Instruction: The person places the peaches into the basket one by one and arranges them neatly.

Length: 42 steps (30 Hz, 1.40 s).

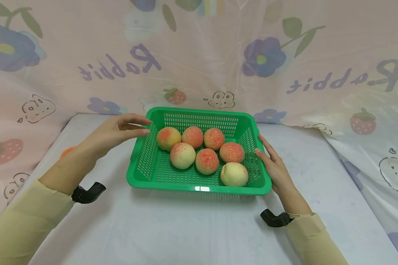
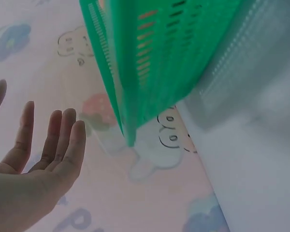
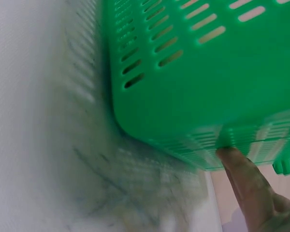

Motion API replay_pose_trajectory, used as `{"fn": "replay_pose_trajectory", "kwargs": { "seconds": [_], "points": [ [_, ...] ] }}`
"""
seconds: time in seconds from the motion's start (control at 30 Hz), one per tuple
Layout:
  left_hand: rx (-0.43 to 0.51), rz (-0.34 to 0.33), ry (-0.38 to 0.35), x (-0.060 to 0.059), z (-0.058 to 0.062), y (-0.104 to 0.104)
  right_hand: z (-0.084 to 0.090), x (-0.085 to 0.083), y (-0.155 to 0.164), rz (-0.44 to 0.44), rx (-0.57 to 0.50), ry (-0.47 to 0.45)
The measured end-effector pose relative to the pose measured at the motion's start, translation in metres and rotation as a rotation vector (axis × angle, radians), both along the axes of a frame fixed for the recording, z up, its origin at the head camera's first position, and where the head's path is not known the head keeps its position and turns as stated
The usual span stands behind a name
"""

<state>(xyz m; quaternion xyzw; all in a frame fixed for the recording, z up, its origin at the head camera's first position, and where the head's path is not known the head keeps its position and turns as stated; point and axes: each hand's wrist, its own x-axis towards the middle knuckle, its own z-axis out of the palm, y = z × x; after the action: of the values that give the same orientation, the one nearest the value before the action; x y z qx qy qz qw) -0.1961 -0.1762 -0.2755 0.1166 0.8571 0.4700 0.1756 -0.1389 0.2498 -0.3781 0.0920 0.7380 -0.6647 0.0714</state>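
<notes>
A green plastic basket [image 1: 199, 188] with slotted walls stands on the table, several peaches [image 1: 207, 161] lying inside it. Some peaches are speckled red; one at the front right is pale yellow [image 1: 234, 174]. My left hand [image 1: 119, 129] hovers by the basket's back left corner, fingers loosely spread and holding nothing. The left wrist view shows a gap between this hand [image 2: 48, 164] and the basket wall. At the right end, my right hand [image 1: 276, 169] holds the rim, thumb over its edge. The right wrist view shows fingers [image 3: 246, 181] against the outer wall; the thumb is hidden there.
An orange object [image 1: 67, 151] lies on the white table [image 1: 199, 228], mostly hidden behind my left forearm. A patterned curtain [image 1: 199, 55] hangs along the table's back and sides. Each wrist carries a black mount [image 1: 87, 193].
</notes>
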Motion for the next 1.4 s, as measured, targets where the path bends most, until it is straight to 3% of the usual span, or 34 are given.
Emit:
{"fn": "replay_pose_trajectory", "kwargs": {
  "seconds": [0.37, 0.6, 0.83, 1.07, 1.3, 1.4],
  "points": [
    [-0.009, 0.095, 0.044, 0.001, -0.010, -0.021, 0.000, 0.001, 0.000, -0.003, -0.025, 0.003],
    [-0.139, 0.159, 0.188, 0.003, -0.028, -0.037, 0.001, 0.000, -0.001, 0.001, -0.015, -0.004],
    [-0.148, 0.230, 0.221, 0.006, -0.040, -0.052, 0.002, 0.000, -0.001, 0.002, -0.023, -0.001],
    [-0.256, 0.343, 0.220, 0.009, -0.051, -0.071, 0.001, 0.000, -0.002, -0.002, -0.013, -0.004],
    [-0.216, 0.394, 0.298, 0.008, -0.064, -0.088, 0.002, 0.000, -0.002, -0.005, -0.009, -0.009],
    [-0.223, 0.400, 0.285, 0.008, -0.067, -0.093, 0.001, 0.000, -0.002, -0.004, -0.011, -0.009]
  ]
}}
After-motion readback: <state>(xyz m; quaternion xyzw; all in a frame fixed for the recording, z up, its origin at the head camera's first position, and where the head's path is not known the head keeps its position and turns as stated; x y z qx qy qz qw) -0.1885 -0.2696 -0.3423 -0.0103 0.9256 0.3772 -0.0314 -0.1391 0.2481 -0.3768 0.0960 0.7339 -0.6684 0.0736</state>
